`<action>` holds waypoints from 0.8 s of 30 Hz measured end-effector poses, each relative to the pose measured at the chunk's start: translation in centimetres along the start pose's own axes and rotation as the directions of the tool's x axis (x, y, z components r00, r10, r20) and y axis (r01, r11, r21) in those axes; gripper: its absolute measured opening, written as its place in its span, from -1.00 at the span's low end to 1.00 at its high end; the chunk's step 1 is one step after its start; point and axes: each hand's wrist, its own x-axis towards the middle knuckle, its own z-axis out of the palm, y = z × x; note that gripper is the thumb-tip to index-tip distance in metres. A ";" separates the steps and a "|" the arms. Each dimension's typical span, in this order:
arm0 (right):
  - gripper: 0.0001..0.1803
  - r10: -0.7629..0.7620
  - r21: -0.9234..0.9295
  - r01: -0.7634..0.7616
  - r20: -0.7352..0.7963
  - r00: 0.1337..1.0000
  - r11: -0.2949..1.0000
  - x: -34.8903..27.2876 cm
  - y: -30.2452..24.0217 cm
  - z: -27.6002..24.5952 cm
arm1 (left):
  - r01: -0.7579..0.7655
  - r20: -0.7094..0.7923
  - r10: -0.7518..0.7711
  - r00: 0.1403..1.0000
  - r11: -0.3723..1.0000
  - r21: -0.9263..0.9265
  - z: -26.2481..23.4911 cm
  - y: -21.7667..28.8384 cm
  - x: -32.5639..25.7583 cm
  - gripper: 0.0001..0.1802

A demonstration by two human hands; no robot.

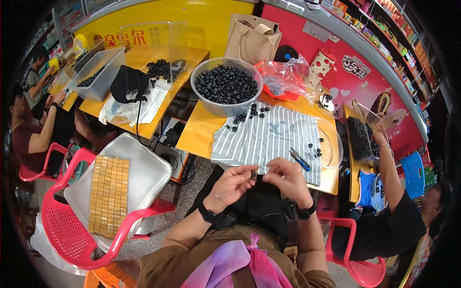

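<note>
My left hand [233, 185] is closed, pinching a small black round part [253, 174] between thumb and fingertips just off the table's near edge. Close beside it my right hand [290, 178] has its thumb and fingers pressed together; what they hold, if anything, is too small to make out. A grey-and-white striped cloth [259, 144] lies on the table beyond both hands. On its right side rests a pair of blue-handled snips [300, 160]. Several loose black parts [253, 111] are scattered at the cloth's far edge, next to a clear round tub [194, 91] heaped with the same parts.
A red bag-lined basin [285, 93] and a beige tote bag [252, 41] stand at the back. A clear lid [331, 149] lies on the right. Left is a pink chair [62, 230]. People work at tables on both sides; one person's arm [391, 168] reaches into a bin.
</note>
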 end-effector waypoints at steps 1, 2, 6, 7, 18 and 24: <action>-0.76 0.007 -0.119 -0.016 -0.073 0.997 0.993 1.2 0.6 -0.6 | -0.019 0.004 0.019 1.000 1.000 -0.024 -0.2 0.6 0.2 -0.73; -0.77 -0.066 -0.281 0.031 -0.116 0.991 0.959 2.7 1.3 -1.2 | -0.025 0.002 0.025 1.000 0.999 -0.029 -0.4 1.0 -0.1 -0.73; -0.80 -0.133 -0.622 0.022 -0.132 0.982 0.783 7.4 4.6 -3.3 | -0.074 -0.024 0.073 0.997 0.995 -0.061 -0.7 1.5 -0.5 -0.72; -0.80 -0.112 -0.697 0.009 -0.102 0.989 0.717 8.4 5.0 -3.2 | -0.073 -0.001 0.073 0.997 0.995 -0.075 -1.0 1.5 -0.7 -0.72; -0.88 -0.131 -0.763 0.080 -0.007 0.991 0.641 9.8 5.1 -1.0 | -0.089 0.010 0.093 0.996 0.975 -0.205 -1.8 1.9 -0.8 -0.73; -0.86 -0.111 -0.675 0.040 -0.063 0.992 0.737 9.5 7.1 -1.4 | -0.043 0.039 0.052 0.998 0.978 -0.203 -1.3 1.5 -0.6 -0.73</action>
